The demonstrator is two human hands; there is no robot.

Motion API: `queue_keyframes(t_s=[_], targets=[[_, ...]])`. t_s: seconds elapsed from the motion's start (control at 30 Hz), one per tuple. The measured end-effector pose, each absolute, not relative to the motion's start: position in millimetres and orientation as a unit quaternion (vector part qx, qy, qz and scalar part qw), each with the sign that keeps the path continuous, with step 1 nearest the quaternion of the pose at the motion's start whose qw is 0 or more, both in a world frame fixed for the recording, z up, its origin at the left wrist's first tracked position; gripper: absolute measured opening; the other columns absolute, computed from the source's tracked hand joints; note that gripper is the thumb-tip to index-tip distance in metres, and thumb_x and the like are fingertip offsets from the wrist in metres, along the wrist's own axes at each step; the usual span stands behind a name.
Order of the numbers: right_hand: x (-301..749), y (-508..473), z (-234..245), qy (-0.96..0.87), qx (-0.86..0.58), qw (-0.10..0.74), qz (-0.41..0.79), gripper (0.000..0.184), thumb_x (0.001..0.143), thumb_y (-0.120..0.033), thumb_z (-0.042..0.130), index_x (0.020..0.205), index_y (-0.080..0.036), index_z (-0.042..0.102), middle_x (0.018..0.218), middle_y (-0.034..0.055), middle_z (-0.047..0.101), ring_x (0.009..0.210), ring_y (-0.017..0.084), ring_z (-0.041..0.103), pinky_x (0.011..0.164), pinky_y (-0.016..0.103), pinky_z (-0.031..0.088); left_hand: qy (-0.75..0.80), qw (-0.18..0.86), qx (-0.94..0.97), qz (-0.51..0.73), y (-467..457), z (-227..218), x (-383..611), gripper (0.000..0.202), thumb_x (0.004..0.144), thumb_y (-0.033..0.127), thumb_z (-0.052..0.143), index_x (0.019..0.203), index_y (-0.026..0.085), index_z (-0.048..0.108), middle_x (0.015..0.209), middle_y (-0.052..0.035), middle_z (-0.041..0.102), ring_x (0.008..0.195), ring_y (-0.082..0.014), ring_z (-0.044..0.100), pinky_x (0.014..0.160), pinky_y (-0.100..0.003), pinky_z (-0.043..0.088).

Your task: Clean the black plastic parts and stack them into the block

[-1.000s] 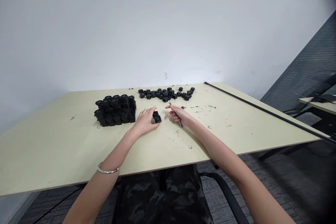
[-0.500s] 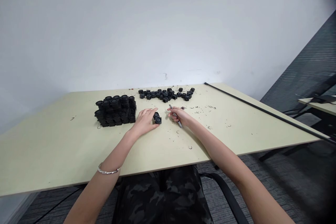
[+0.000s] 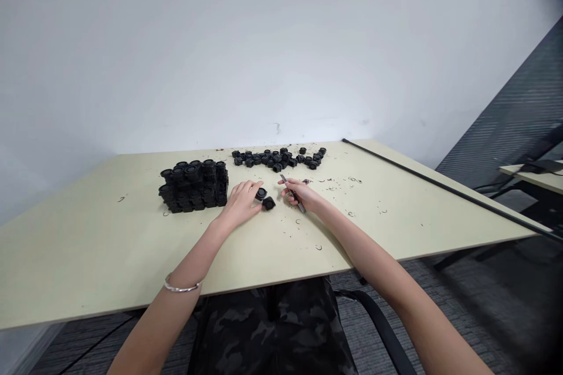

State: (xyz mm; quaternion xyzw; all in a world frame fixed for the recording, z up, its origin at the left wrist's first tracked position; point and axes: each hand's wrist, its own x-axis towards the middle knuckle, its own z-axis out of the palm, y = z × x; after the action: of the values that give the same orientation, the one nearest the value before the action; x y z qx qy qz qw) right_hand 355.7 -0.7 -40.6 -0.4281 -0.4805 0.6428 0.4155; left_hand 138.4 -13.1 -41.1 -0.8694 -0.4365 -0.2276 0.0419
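My left hand (image 3: 240, 201) curves its fingers and thumb around a small black ring-topped part (image 3: 261, 193) on the table. Beside the thumb, a second black part (image 3: 268, 204) sits tilted, its near side facing me. In my right hand (image 3: 302, 194) is a slim grey utility knife (image 3: 292, 192), its thin end pointing away from me and to the left. The knife is apart from both black parts. To the left of my left hand stands a stacked block of similar black parts (image 3: 193, 187).
A loose pile of black parts (image 3: 277, 159) lies near the wall. Thin black shavings (image 3: 334, 180) are scattered over the pale tabletop (image 3: 132, 246). A long black rod (image 3: 431, 181) runs along the right side. A chair armrest (image 3: 378, 328) is below the table edge.
The nearer black part has tipped and shifted slightly right, away from the other one. The knife has turned a little in my right hand, its tip moving left.
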Motion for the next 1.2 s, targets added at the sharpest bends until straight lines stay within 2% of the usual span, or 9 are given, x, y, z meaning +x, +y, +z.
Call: queue_keyframes(t_s=[0.2,0.43,0.57,0.67,0.77,0.9,1.03,1.2], targets=[[356.3,-2.0,-40.0,-0.497,-0.430,0.399,0.639,0.011,0.091,-0.025,0.044,0.097,-0.021,0.052,0.068,0.0010,0.057,0.038,0.004,0.030,0.034,0.017,0.019,-0.434,0.038,-0.872,-0.224,-9.4,-43.0,135.9,0.026,0.080,0.026,0.051,0.104,0.021,0.059,0.104,-0.0075,0.058,0.102,-0.0254,0.052,0.090,-0.041,0.040],[353.9,-3.6,-38.2,-0.548,-0.444,0.358,0.612,0.025,0.092,-0.037,0.038,0.096,-0.020,0.056,0.063,-0.0001,0.055,0.037,0.004,0.022,0.034,0.019,0.014,-0.422,0.000,-0.881,-0.215,-8.8,-47.7,136.3,0.043,0.083,0.022,0.047,0.126,0.020,0.046,0.129,-0.0090,0.052,0.117,-0.0258,0.047,0.097,-0.043,0.038],[351.0,-6.7,-36.6,-0.588,-0.454,0.363,0.563,0.034,0.090,-0.046,0.039,0.099,-0.020,0.058,0.064,-0.0011,0.054,0.038,0.005,0.023,0.036,0.020,0.017,-0.413,-0.062,-0.881,-0.221,-5.8,-49.7,136.0,0.034,0.082,0.018,0.047,0.115,0.020,0.054,0.117,-0.0087,0.060,0.110,-0.0250,0.052,0.095,-0.041,0.040],[348.6,-8.2,-36.9,-0.645,-0.488,0.407,0.425,0.041,0.089,-0.052,0.038,0.093,-0.019,0.063,0.062,-0.0011,0.054,0.043,0.006,0.033,0.042,0.021,0.026,-0.447,-0.166,-0.830,-0.289,-4.2,-48.5,139.5,0.037,0.075,0.018,0.055,0.112,0.019,0.055,0.112,-0.0097,0.061,0.100,-0.0239,0.057,0.091,-0.041,0.044],[346.4,-8.9,-38.8,-0.706,-0.493,0.429,0.273,0.045,0.090,-0.051,0.036,0.086,-0.018,0.066,0.059,-0.0007,0.054,0.055,0.010,0.046,0.055,0.022,0.034,-0.482,-0.356,-0.695,-0.398,-4.3,-45.0,145.3,0.044,0.073,0.017,0.059,0.116,0.017,0.051,0.112,-0.0110,0.060,0.094,-0.0202,0.061,0.088,-0.037,0.047],[344.1,-9.8,-42.6,-0.764,-0.464,0.397,0.208,0.043,0.089,-0.051,0.038,0.088,-0.019,0.067,0.066,0.0003,0.060,0.064,0.012,0.052,0.062,0.023,0.036,-0.400,-0.590,-0.476,-0.515,-4.2,-41.4,147.3,0.040,0.076,0.008,0.054,0.116,0.013,0.052,0.106,-0.0110,0.064,0.093,-0.0161,0.064,0.092,-0.031,0.047],[342.7,-10.0,-46.7,-0.786,-0.460,0.367,0.190,0.043,0.088,-0.052,0.040,0.086,-0.019,0.066,0.067,0.0004,0.061,0.062,0.012,0.050,0.060,0.023,0.034,-0.348,-0.672,-0.390,-0.524,-2.7,-42.2,143.4,0.041,0.075,0.001,0.052,0.115,0.010,0.055,0.098,-0.0115,0.067,0.085,-0.0161,0.068,0.086,-0.027,0.051],[342.0,-10.7,-47.6,-0.800,-0.454,0.354,0.169,0.043,0.089,-0.052,0.039,0.083,-0.018,0.065,0.064,0.0002,0.059,0.058,0.011,0.048,0.057,0.022,0.031,-0.312,-0.711,-0.380,-0.503,-5.1,-41.6,143.6,0.041,0.076,0.001,0.053,0.116,0.008,0.055,0.101,-0.0144,0.068,0.090,-0.0181,0.067,0.084,-0.024,0.053]])
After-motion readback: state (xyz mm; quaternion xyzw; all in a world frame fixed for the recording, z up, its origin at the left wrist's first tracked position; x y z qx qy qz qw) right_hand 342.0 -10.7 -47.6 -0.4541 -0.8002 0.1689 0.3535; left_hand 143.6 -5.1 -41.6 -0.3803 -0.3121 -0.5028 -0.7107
